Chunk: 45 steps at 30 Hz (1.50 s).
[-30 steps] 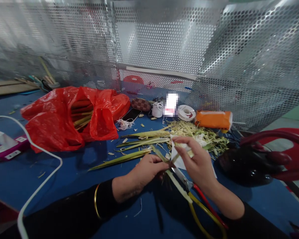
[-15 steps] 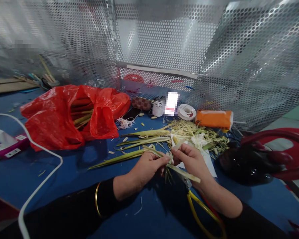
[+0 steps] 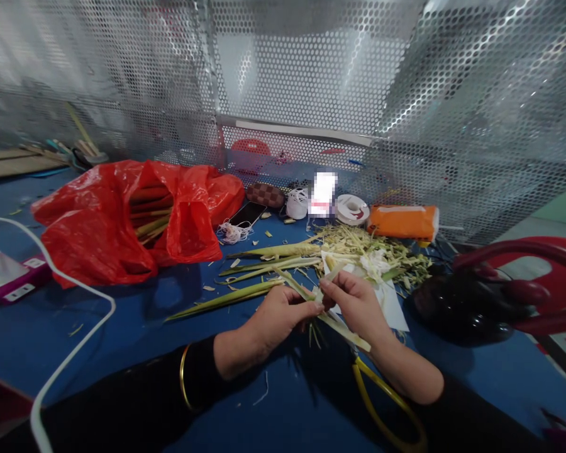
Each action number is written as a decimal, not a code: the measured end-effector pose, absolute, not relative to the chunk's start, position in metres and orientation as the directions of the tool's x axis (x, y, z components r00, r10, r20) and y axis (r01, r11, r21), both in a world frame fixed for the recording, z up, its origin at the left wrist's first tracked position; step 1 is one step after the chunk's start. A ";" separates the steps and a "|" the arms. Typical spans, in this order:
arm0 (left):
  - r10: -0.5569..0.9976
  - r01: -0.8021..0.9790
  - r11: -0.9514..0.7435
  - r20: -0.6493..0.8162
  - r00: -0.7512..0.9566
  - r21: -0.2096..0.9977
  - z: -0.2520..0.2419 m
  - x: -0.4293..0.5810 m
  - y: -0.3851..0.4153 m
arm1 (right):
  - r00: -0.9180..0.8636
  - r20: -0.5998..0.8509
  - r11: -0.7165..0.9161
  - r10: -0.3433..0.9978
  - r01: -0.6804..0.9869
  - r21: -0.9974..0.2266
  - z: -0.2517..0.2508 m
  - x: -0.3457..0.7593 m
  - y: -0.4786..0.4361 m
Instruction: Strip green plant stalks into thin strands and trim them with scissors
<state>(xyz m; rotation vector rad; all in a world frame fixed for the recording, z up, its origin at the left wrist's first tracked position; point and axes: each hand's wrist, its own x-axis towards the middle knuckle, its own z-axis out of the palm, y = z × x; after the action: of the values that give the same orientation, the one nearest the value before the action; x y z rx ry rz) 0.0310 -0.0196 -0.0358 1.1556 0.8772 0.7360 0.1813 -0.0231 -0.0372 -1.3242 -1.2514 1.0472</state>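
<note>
My left hand (image 3: pixel 283 311) pinches pale green plant strips (image 3: pixel 342 327) that cross between my two hands over the blue table. Close beside it, my right hand (image 3: pixel 356 302) has thumb and fingers closed on the same bundle of strips. Thin green ends dangle below the fingertips, and the exact crossing of the strips is partly covered by my fingers. Long green stalks (image 3: pixel 226 301) lie just left of and behind my hands. Scissors with yellow handles (image 3: pixel 382 402) rest under my right forearm, their blades mostly hidden.
A red plastic bag (image 3: pixel 99 220) of stalks stands left, near a white cable (image 3: pixel 75 349) and a purple power strip (image 3: pixel 16 283). Plant shavings (image 3: pixel 396 255), a ribbon spool (image 3: pixel 352 209) and an orange packet (image 3: pixel 403 221) lie behind. A dark glossy object (image 3: pixel 462 308) sits right.
Both hands keep their hold on the plant strips. My right hand and forearm have shifted slightly left, and the strip's lower end has moved a little left. The view has turned slightly.
</note>
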 end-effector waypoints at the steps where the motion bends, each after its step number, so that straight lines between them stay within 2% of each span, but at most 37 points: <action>1: 0.857 -0.048 0.256 -0.204 0.473 0.966 -0.036 0.031 -0.019 | 0.089 0.020 0.010 0.996 0.115 -0.993 -0.038 0.182 -0.022; 4: 0.870 -0.055 0.292 -0.241 0.430 0.955 -0.033 0.029 -0.018 | 0.079 -0.018 -0.023 0.997 0.070 -0.997 -0.035 0.188 -0.015; 6: 0.885 -0.077 0.325 -0.275 0.375 0.942 -0.028 0.026 -0.017 | 0.186 0.040 0.030 0.982 0.052 -0.998 -0.030 0.195 -0.013; 8: 0.897 -0.117 0.343 -0.288 0.334 0.932 -0.021 0.021 -0.014 | 0.383 0.202 0.177 0.902 0.101 -0.979 -0.023 0.200 -0.016; 10: 0.904 -0.150 0.341 -0.280 0.324 0.928 -0.016 0.016 -0.012 | 0.489 0.441 0.350 0.753 0.270 -0.897 -0.016 0.201 -0.025; 11: 0.906 -0.165 0.337 -0.272 0.323 0.927 -0.014 0.014 -0.011 | 0.460 0.556 0.414 0.693 0.378 -0.828 -0.014 0.198 -0.031; 12: 0.909 -0.178 0.330 -0.262 0.324 0.927 -0.013 0.013 -0.010 | 0.344 0.624 0.462 0.702 0.447 -0.766 -0.013 0.195 -0.037; 13: 0.913 -0.197 0.320 -0.247 0.324 0.927 -0.012 0.013 -0.010 | 0.167 0.615 0.483 0.770 0.478 -0.734 -0.014 0.190 -0.042; 14: 0.920 -0.223 0.306 -0.227 0.320 0.926 -0.012 0.013 -0.010 | 0.018 0.547 0.466 0.837 0.500 -0.730 -0.015 0.185 -0.045; 15: 0.926 -0.249 0.291 -0.207 0.314 0.924 -0.013 0.013 -0.011 | -0.051 0.479 0.432 0.876 0.521 -0.736 -0.017 0.181 -0.047; 18: 0.924 -0.293 0.295 -0.194 0.329 0.910 -0.015 0.017 -0.014 | -0.083 0.317 0.315 0.945 0.501 -0.806 -0.026 0.169 -0.047; 22: 0.918 -0.310 0.327 -0.221 0.330 0.893 -0.020 0.020 -0.015 | -0.061 0.184 0.193 0.981 0.423 -0.885 -0.030 0.164 -0.045; 26: 0.954 -0.358 0.263 -0.186 0.236 0.896 -0.023 0.021 -0.011 | -0.101 0.187 0.212 0.977 0.452 -0.866 -0.027 0.161 -0.054; 33: 0.973 -0.315 0.189 -0.133 0.190 0.930 -0.019 0.022 -0.012 | -0.137 0.203 0.243 0.970 0.441 -0.864 -0.026 0.158 -0.061; 41: 0.946 -0.382 0.305 -0.229 0.231 0.873 -0.019 0.024 -0.015 | -0.084 0.206 0.223 0.975 0.430 -0.875 -0.039 0.158 -0.058; 45: 0.923 -0.433 0.375 -0.286 0.257 0.820 -0.020 0.025 -0.017 | -0.119 0.263 0.288 0.957 0.473 -0.833 -0.042 0.156 -0.060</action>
<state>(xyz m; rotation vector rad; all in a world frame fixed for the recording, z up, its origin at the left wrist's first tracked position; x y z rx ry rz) 0.0253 -0.0169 -0.0204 0.6843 0.8682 1.0234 0.1555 -0.0596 -0.0420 -1.3073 -1.7303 0.7374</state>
